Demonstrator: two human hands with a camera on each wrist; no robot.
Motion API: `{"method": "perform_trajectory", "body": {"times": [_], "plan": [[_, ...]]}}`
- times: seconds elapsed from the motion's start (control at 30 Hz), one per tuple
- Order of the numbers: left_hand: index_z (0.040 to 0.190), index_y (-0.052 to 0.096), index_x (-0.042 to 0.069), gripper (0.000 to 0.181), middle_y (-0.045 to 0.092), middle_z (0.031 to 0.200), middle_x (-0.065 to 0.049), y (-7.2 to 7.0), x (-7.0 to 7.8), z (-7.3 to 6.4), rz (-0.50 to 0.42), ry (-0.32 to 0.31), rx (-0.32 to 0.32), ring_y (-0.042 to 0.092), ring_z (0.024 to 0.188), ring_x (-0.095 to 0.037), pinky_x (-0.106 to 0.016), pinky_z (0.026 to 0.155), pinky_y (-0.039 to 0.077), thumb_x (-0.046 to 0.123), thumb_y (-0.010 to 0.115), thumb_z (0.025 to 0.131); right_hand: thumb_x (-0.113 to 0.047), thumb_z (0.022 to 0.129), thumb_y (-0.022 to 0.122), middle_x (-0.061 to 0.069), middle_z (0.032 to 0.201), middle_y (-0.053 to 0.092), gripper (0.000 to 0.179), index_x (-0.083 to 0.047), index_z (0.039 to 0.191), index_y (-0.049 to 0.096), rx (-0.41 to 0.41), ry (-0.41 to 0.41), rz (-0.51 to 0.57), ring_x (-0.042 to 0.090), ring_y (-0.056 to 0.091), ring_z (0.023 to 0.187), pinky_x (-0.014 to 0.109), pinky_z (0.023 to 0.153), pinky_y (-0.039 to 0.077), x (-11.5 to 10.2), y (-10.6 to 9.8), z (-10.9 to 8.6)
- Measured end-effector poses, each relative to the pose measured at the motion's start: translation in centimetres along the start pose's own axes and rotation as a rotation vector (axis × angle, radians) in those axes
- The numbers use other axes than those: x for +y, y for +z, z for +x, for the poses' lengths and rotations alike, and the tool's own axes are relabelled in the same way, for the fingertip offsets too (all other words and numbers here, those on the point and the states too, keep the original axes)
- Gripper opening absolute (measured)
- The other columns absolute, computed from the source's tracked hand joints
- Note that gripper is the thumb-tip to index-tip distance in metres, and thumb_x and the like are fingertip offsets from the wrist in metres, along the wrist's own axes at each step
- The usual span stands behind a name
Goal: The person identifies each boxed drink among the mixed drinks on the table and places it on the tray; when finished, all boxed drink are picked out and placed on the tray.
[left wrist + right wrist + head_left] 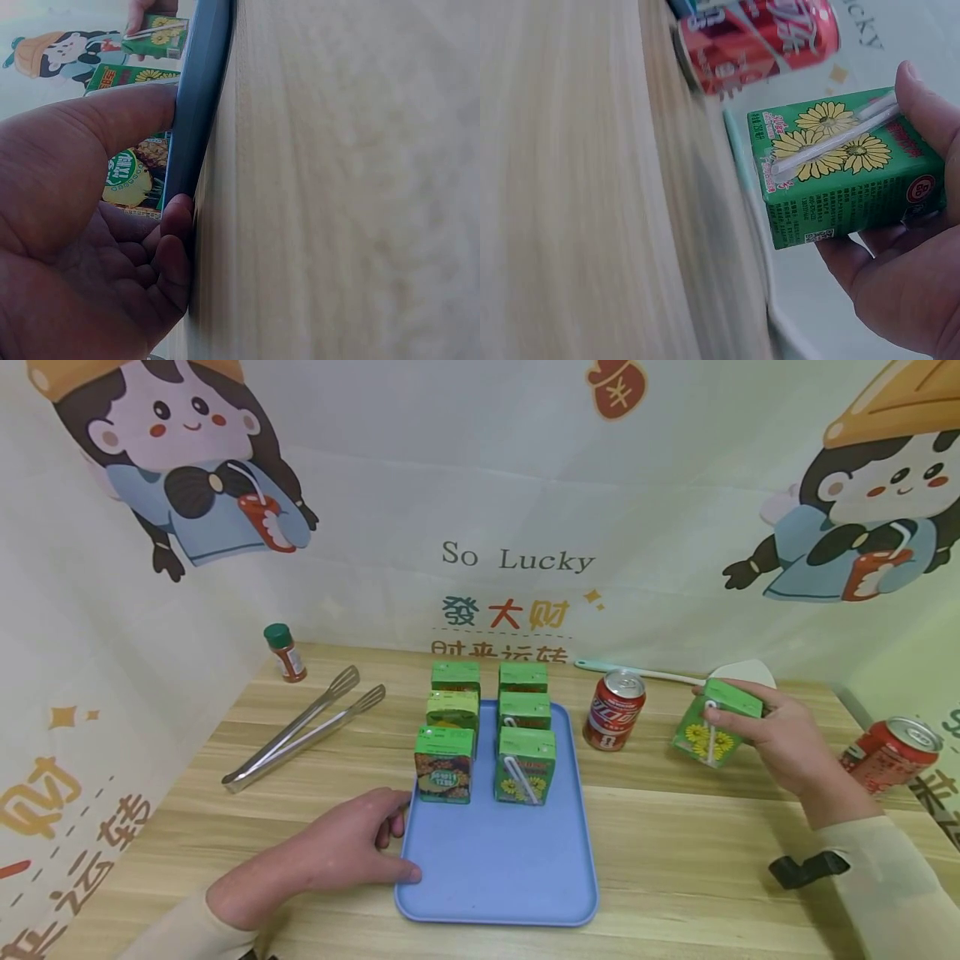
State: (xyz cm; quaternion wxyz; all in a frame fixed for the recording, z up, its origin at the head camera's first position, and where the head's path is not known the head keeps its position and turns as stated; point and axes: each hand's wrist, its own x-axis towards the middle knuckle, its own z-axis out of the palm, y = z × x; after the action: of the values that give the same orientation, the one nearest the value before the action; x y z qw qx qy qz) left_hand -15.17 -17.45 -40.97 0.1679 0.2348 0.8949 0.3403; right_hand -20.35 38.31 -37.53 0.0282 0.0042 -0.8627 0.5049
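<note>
My right hand [780, 739] grips a green drink carton [708, 735] at the right, held up off the table. Yellow flowers and a white straw show on its side [832, 157]. My left hand [360, 839] pinches the left rim of a blue tray [495, 868], thumb over the edge and fingertips [174, 262] curled at its outer underside. On the tray's far half stand two columns of three green cartons; the front ones are a fruit-printed carton [444, 768] at left and a flower-printed carton [525, 768] with a straw at right.
Right of the tray stands a red cola can [615, 710]; another red can [892, 756] is beyond my right wrist. A spatula [652, 674] lies along the back. Metal tongs [307, 727] and a green-capped spice jar [285, 653] are at the left. A printed curtain [510, 485] hangs behind.
</note>
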Motion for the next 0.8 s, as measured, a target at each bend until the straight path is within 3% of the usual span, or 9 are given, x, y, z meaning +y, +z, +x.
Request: {"method": "perform_trajectory", "body": {"times": [0.13,0.4,0.8], "plan": [[0.145,0.058,-0.009,0.089,0.06,0.099,0.001,0.0,0.0,0.0,0.001,-0.003,0.0,0.056,0.086,-0.016,-0.029,0.071,0.049,0.037,0.1,0.081,-0.028,0.107,0.079,-0.015,0.115,0.065,0.055,-0.008,0.155,0.061,-0.005,0.001,-0.028,0.006,0.064,0.1,0.021,0.083,0.057,-0.9,0.6,-0.2],[0.145,0.058,-0.009,0.09,0.061,0.099,0.001,0.0,0.1,0.0,0.002,-0.006,0.002,0.056,0.086,-0.017,-0.029,0.071,0.05,0.038,0.1,0.081,-0.025,0.107,0.079,-0.023,0.123,0.074,0.044,-0.015,0.149,0.071,-0.053,-0.073,0.013,0.012,0.063,0.109,0.026,0.084,0.057,-3.0,1.8,-1.3],[0.141,0.061,-0.007,0.085,0.061,0.098,0.002,0.0,0.1,0.1,0.019,-0.017,0.008,0.057,0.085,-0.017,-0.03,0.071,0.051,0.039,0.1,0.081,-0.011,0.103,0.081,-0.01,0.117,0.077,0.045,-0.012,0.146,0.071,-0.103,-0.152,0.078,0.014,0.073,0.102,0.029,0.083,0.061,-5.3,4.1,-2.9]]}}
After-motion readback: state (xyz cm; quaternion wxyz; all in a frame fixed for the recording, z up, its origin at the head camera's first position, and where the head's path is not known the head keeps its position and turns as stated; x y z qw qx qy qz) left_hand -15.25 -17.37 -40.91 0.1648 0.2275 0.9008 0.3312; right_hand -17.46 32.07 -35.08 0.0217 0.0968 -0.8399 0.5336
